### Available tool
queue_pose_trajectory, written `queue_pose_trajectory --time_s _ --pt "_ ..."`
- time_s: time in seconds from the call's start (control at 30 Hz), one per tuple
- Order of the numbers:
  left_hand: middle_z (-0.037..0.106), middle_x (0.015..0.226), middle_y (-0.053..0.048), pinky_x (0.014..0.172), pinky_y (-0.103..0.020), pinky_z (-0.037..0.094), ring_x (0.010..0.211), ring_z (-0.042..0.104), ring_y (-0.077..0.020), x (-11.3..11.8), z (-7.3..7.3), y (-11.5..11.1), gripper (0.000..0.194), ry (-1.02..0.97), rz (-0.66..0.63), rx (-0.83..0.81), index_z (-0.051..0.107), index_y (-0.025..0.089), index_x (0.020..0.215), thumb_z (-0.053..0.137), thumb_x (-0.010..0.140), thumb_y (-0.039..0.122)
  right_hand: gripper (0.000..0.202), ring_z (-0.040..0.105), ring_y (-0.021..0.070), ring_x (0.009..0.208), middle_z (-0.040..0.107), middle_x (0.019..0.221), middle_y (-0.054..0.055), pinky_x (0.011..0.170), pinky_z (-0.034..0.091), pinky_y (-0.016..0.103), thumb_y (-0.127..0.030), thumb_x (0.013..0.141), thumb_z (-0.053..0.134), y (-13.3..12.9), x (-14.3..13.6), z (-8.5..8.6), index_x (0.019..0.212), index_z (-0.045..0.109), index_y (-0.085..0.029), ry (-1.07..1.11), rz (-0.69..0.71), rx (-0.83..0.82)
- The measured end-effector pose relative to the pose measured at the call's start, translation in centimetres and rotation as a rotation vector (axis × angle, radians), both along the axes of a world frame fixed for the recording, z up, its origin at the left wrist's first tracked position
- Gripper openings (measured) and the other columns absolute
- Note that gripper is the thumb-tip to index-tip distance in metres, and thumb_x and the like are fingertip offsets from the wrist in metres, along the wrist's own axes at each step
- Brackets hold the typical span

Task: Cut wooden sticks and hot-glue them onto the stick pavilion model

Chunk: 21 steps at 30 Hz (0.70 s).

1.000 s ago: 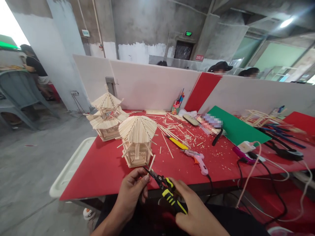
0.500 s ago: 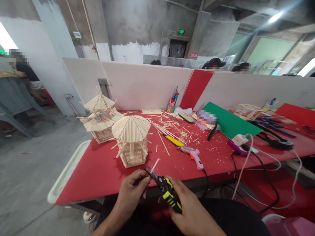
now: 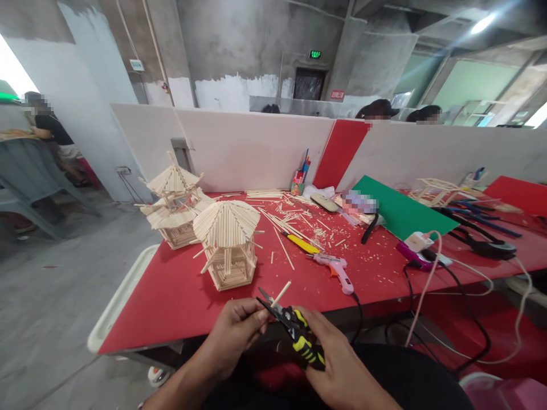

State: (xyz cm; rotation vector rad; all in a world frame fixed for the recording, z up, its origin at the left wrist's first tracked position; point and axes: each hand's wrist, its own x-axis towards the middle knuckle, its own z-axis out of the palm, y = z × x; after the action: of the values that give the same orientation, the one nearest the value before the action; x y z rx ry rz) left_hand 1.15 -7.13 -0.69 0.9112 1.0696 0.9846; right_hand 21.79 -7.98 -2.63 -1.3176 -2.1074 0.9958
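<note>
Between the fingertips of my left hand is a thin wooden stick, its free end pointing up and right. My right hand is wrapped round the black and yellow handles of a pair of scissors. The parted blades lie around the stick, close to my left fingertips. Just beyond my hands stands a small stick-built pavilion with a pointed roof. A taller two-roofed stick pavilion is behind it to the left.
A pink glue gun and a yellow utility knife lie on the red table. Loose sticks and scraps are scattered behind them. A green board and a power strip with cables are on the right.
Both hands, with the stick and scissors, have shifted slightly to the right. The stick now leans further to the right. The pavilions and tools on the table are unmoved.
</note>
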Motion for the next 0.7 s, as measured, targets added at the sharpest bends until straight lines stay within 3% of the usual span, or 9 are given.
queue_pose_trajectory --time_s 0.13,0.33,0.43,0.5,0.6,0.7 --pt "0.041 0.044 0.006 0.037 -0.02 0.01 0.034 0.019 -0.0011 0.2 0.0 0.1 0.037 -0.037 -0.024 -0.024 0.062 0.012 0.06 0.072 0.064 0.048 0.071 0.053 0.0211 0.11 0.057 0.119 0.008 0.098 0.038 0.033 -0.007 0.058 0.047 -0.1 -0.3 -0.1 0.127 0.047 -0.02 0.024 0.023 -0.011" --pt "0.039 0.042 0.007 0.036 -0.019 0.011 0.034 0.022 -0.0027 0.4 -0.3 0.6 0.035 0.031 0.083 -0.006 0.059 0.015 0.056 0.072 0.063 0.046 0.08 0.036 0.0235 0.129 0.043 0.138 0.009 0.109 0.024 0.041 -0.008 0.059 0.047 0.0 0.3 -0.8 0.137 0.035 -0.02 0.075 -0.057 -0.059" --pt "0.041 0.042 0.007 0.036 -0.019 0.014 0.035 0.025 -0.0034 0.6 -0.5 0.8 0.034 0.077 0.111 0.006 0.059 0.015 0.054 0.072 0.063 0.045 0.072 0.047 0.0226 0.117 0.053 0.127 0.006 0.102 0.033 0.037 -0.007 0.058 0.045 0.0 0.4 0.3 0.129 0.047 -0.022 0.189 -0.051 -0.129" --pt "0.041 0.043 0.006 0.037 -0.019 0.017 0.036 0.027 -0.004 0.8 -0.8 0.9 0.034 0.085 0.11 0.025 0.059 0.015 0.053 0.073 0.063 0.044 0.067 0.055 0.0202 0.099 0.061 0.109 0.003 0.091 0.041 0.033 -0.008 0.055 0.046 0.0 0.3 0.4 0.12 0.054 -0.022 0.323 -0.025 -0.298" --pt "0.041 0.044 0.007 0.037 -0.018 0.018 0.037 0.027 -0.0037 1.7 -1.5 1.4 0.032 0.037 0.118 0.074 0.062 0.014 0.057 0.072 0.064 0.044 0.065 0.055 0.0145 0.069 0.061 0.08 -0.001 0.068 0.045 0.029 -0.01 0.049 0.051 0.1 0.2 -1.1 0.114 0.057 -0.019 0.567 0.025 -0.802" --pt "0.041 0.041 0.008 0.037 -0.017 0.018 0.036 0.026 -0.0032 3.4 -2.5 2.7 0.032 -0.024 0.227 0.1 0.064 0.014 0.065 0.072 0.066 0.044 0.065 0.052 0.0112 0.061 0.057 0.075 -0.001 0.061 0.043 0.028 -0.012 0.047 0.052 0.8 0.2 -2.6 0.112 0.056 -0.018 0.872 0.021 -1.127"
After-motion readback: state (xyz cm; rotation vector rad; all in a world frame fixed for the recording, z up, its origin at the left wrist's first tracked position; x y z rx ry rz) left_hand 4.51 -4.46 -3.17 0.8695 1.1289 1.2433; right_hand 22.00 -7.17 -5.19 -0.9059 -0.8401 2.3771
